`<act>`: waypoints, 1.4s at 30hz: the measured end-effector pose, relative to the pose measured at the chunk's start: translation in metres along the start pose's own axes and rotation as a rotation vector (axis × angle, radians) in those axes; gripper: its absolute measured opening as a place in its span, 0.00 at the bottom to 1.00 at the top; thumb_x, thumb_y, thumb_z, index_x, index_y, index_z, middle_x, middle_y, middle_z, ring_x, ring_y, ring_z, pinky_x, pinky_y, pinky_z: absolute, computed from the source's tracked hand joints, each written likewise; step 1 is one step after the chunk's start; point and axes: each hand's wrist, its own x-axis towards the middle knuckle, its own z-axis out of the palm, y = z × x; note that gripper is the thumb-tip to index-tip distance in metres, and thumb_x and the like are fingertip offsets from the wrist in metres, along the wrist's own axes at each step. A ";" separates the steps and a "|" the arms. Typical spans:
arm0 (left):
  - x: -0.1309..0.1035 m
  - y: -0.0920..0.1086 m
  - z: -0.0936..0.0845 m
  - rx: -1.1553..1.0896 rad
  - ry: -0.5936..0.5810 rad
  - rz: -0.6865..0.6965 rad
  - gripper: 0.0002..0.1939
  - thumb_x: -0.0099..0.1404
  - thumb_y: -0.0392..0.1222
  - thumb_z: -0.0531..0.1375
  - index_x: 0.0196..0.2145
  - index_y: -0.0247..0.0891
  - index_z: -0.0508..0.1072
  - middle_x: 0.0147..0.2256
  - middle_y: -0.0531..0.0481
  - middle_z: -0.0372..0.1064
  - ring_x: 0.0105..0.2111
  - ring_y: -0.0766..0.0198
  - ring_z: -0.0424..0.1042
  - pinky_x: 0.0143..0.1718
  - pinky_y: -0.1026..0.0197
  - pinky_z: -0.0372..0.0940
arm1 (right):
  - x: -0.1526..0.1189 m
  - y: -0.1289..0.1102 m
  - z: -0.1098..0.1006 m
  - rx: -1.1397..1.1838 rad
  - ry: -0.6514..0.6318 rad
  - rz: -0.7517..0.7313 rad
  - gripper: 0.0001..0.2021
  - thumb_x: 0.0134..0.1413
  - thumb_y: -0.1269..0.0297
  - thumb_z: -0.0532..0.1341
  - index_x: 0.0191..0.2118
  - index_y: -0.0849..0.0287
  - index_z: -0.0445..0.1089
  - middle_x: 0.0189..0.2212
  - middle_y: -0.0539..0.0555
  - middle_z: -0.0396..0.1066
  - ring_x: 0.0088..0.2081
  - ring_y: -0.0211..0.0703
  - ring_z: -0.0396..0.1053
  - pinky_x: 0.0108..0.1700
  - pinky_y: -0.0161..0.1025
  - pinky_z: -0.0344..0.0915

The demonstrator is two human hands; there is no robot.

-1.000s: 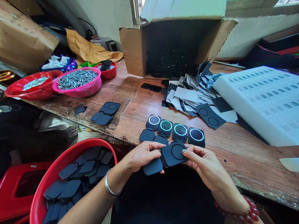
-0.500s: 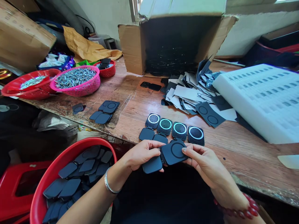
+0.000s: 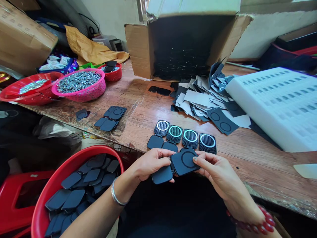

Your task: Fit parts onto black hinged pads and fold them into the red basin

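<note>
no readable text, label, brand or number anywhere, faint print on the side of the cardboard box (image 3: 23, 34) at far left too blurred to make out, circular ring mark only on the black hinged pad (image 3: 184, 162)

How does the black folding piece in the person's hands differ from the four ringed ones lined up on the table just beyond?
The held piece shows a plain dark face with a thin circle; the row of four shows mesh faces with bright rings. The held piece is gripped by the left hand and right hand; the row lies on the wooden table. Both are black, rounded squares.
</note>
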 end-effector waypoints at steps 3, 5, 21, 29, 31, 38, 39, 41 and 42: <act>0.001 -0.001 -0.001 0.004 -0.005 -0.001 0.17 0.55 0.34 0.61 0.43 0.35 0.79 0.30 0.46 0.78 0.27 0.62 0.77 0.27 0.63 0.74 | -0.001 -0.001 0.000 0.005 0.003 0.008 0.20 0.27 0.54 0.78 0.23 0.62 0.75 0.33 0.55 0.74 0.31 0.40 0.69 0.31 0.36 0.70; 0.001 -0.001 -0.001 0.004 -0.011 0.003 0.17 0.55 0.34 0.61 0.43 0.35 0.79 0.31 0.46 0.78 0.28 0.62 0.77 0.28 0.63 0.74 | -0.001 -0.001 0.000 -0.004 0.006 0.006 0.20 0.27 0.53 0.78 0.23 0.62 0.75 0.34 0.55 0.74 0.31 0.40 0.69 0.31 0.36 0.69; 0.001 -0.001 0.000 0.019 0.004 -0.001 0.19 0.54 0.36 0.63 0.44 0.34 0.79 0.30 0.45 0.78 0.27 0.63 0.76 0.27 0.63 0.74 | 0.002 0.008 -0.006 -0.037 -0.038 -0.050 0.19 0.35 0.53 0.76 0.21 0.62 0.71 0.41 0.57 0.72 0.36 0.43 0.68 0.34 0.37 0.70; 0.000 0.001 0.001 0.028 0.018 -0.001 0.19 0.54 0.39 0.65 0.45 0.34 0.79 0.31 0.45 0.78 0.27 0.64 0.75 0.27 0.62 0.74 | 0.001 0.008 -0.004 -0.024 -0.006 -0.050 0.21 0.32 0.52 0.77 0.20 0.62 0.69 0.42 0.56 0.69 0.37 0.43 0.68 0.36 0.38 0.70; 0.000 0.001 0.001 0.023 0.031 -0.008 0.19 0.54 0.39 0.64 0.45 0.34 0.79 0.30 0.45 0.78 0.26 0.64 0.75 0.26 0.62 0.74 | 0.001 0.007 -0.002 -0.005 -0.008 -0.047 0.21 0.31 0.53 0.77 0.19 0.62 0.69 0.41 0.56 0.68 0.36 0.43 0.68 0.35 0.38 0.71; 0.002 -0.001 0.002 0.014 0.119 -0.015 0.18 0.55 0.39 0.64 0.45 0.34 0.79 0.28 0.46 0.77 0.23 0.64 0.75 0.23 0.62 0.74 | 0.001 0.008 -0.001 -0.033 0.014 -0.083 0.21 0.31 0.53 0.76 0.19 0.61 0.68 0.41 0.56 0.69 0.37 0.43 0.67 0.34 0.36 0.69; 0.002 -0.002 0.002 0.014 0.132 -0.011 0.18 0.55 0.39 0.65 0.45 0.34 0.79 0.28 0.46 0.77 0.23 0.64 0.75 0.22 0.63 0.74 | 0.001 0.008 -0.001 -0.053 0.016 -0.100 0.21 0.32 0.52 0.76 0.19 0.61 0.68 0.40 0.57 0.69 0.37 0.44 0.67 0.34 0.37 0.69; 0.002 -0.002 0.003 0.021 0.153 -0.001 0.19 0.55 0.39 0.65 0.45 0.34 0.79 0.27 0.47 0.76 0.22 0.65 0.74 0.22 0.63 0.74 | 0.001 0.007 -0.001 -0.104 0.024 -0.149 0.21 0.34 0.51 0.75 0.19 0.61 0.68 0.40 0.58 0.70 0.37 0.45 0.68 0.36 0.38 0.69; 0.002 -0.002 0.004 0.029 0.164 0.006 0.19 0.55 0.39 0.65 0.45 0.34 0.79 0.27 0.48 0.76 0.21 0.65 0.73 0.22 0.63 0.73 | 0.001 0.007 -0.001 -0.141 0.034 -0.183 0.20 0.35 0.50 0.74 0.19 0.60 0.69 0.40 0.58 0.71 0.37 0.45 0.68 0.36 0.38 0.69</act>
